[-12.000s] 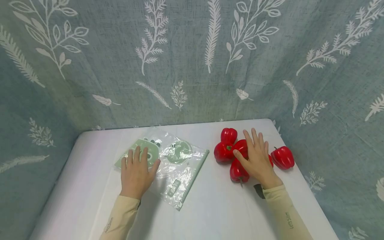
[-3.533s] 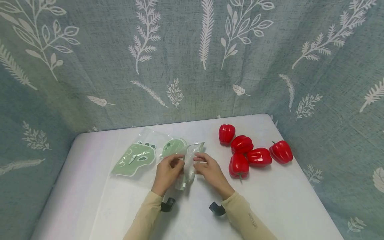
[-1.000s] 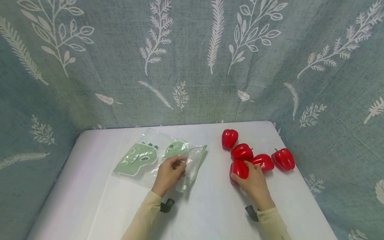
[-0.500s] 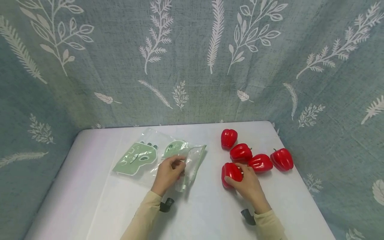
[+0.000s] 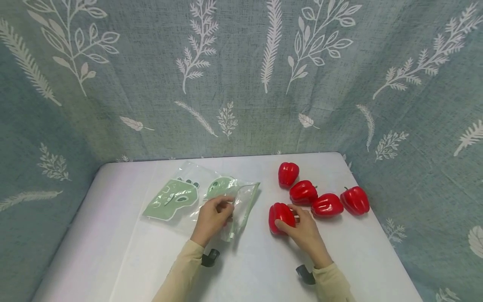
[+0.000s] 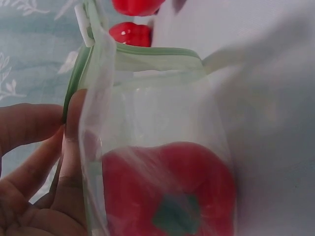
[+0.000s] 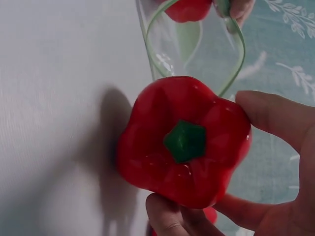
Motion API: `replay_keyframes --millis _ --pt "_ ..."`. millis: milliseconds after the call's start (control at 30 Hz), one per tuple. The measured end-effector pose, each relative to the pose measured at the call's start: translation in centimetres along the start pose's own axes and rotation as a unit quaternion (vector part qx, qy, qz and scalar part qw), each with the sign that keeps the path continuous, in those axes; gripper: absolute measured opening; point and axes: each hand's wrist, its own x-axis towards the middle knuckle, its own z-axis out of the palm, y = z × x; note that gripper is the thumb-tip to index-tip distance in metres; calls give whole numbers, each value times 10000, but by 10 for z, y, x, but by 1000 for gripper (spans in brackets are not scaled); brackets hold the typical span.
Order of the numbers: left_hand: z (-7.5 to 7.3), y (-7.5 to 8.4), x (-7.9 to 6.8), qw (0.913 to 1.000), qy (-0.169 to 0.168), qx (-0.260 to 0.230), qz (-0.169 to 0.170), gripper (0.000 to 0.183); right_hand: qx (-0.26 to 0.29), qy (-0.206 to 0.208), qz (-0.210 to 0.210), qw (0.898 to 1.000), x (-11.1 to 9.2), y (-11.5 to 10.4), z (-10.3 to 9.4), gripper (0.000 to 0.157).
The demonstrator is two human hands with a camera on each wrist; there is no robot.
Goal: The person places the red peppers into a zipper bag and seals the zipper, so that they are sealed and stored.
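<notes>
My left hand (image 5: 213, 218) pinches the zip edge of a clear zip bag (image 6: 147, 69), lifting its green-trimmed mouth open. Green cartoon prints (image 5: 177, 197) show on the part lying flat. Inside the bag sits a red bell pepper (image 6: 167, 187), seen through the plastic in the left wrist view, its green end facing the mouth. My right hand (image 5: 305, 230) grips another red bell pepper (image 7: 187, 142) between thumb and fingers, just right of the bag. In the right wrist view this pepper stands before the open mouth, casting a shadow on the white surface.
Several more red bell peppers lie at the right of the white table (image 5: 256, 272): one at the back (image 5: 288, 174), two in the middle (image 5: 303, 192) and one near the right edge (image 5: 355, 200). A patterned curtain (image 5: 241, 75) stands behind and at both sides.
Earlier both hands worked at the bag's mouth, after one pepper had left the table group. My right hand then took hold of the nearest pepper and moved it left; my left hand kept its place.
</notes>
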Motion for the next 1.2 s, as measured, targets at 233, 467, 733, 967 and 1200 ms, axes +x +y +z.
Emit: replay_keyframes --millis 233,467,733,967,1200 --pt "-1 -1 -1 10000 -2 24 -14 23 337 -30 90 9994 0 -2 11 85" --pt "0 -2 0 10000 -57 -32 21 23 494 -94 35 9987 0 -7 22 84" --pt "0 -1 1 9999 -109 101 24 24 473 -196 -116 9986 -1 -15 34 82" --pt "0 -1 1 9999 -141 47 45 23 813 27 -265 9963 0 -22 35 83" --pt "-1 0 1 9999 -140 88 33 23 1166 -73 -150 9930 3 -28 42 81"
